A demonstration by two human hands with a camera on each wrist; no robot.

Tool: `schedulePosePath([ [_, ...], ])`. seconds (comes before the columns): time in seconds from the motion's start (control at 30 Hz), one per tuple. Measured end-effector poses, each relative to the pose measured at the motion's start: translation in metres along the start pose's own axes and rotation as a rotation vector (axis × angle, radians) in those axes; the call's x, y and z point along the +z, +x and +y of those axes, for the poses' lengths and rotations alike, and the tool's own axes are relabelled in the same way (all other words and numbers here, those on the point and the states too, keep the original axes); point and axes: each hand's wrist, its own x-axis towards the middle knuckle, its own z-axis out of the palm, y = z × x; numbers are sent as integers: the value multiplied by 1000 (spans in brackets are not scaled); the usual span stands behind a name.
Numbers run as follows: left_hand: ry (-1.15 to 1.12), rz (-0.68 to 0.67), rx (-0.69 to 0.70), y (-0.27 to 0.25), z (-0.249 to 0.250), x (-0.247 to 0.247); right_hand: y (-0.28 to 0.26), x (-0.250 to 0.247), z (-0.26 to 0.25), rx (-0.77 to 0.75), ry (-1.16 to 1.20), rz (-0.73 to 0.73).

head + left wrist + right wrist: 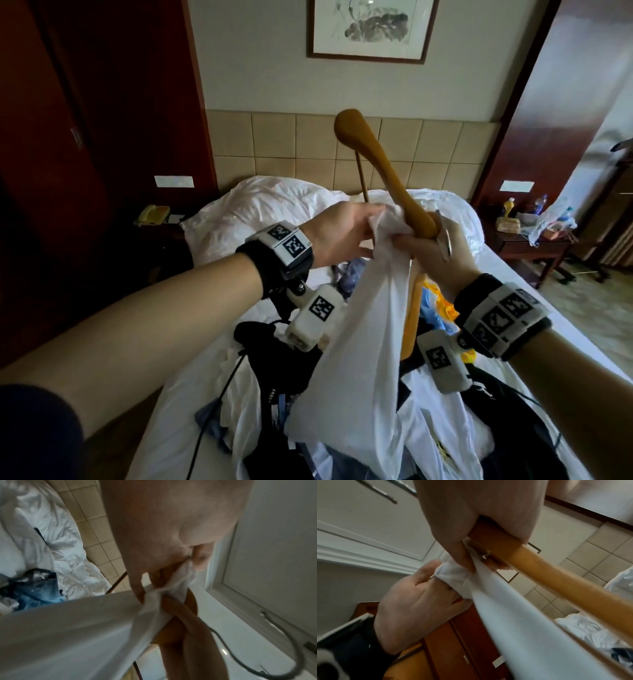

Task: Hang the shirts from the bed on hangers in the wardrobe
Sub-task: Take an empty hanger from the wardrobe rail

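Above the middle of the bed point(191, 387), the fingers point(496, 565) of the right hand point(442, 253) are curled around the neck of a wooden hanger point(387, 171) and also pinch the white shirt point(359, 359) against it. The left hand point(339, 236) has its fingers point(137, 588) bunched tight on a fold of the same shirt, touching the right hand. Only the left wrist view shows the hanger's metal hook point(281, 653), curving below the hands. Only the right wrist view shows the left palm closed on the cloth. From the head view, the shirt hangs down to a pile of clothes point(445, 428) at the near edge of the bed, and pillows point(260, 209) lie at the far edge.
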Motion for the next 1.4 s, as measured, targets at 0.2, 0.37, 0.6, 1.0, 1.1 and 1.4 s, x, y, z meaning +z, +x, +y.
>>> schedulePosePath([
  [0.2,92,267,73,-7,-39,-52,4,-2,-20,-62,-38,17],
  [0.37,1023,-3,-190,-11,-143,-71,16,-1,-56,-114,63,92],
  [0.6,1002,69,-266,17,-206,-65,35,-25,-110,-190,152,136],
  [1.0,853,313,-136,-41,-160,-156,82,-139,-34,26,-316,449],
  [1.1,658,411,-39,-46,-102,-158,52,-133,-36,36,-601,385],
  [1.4,570,303,147,-24,6,-77,21,-37,-9,-47,-207,15],
])
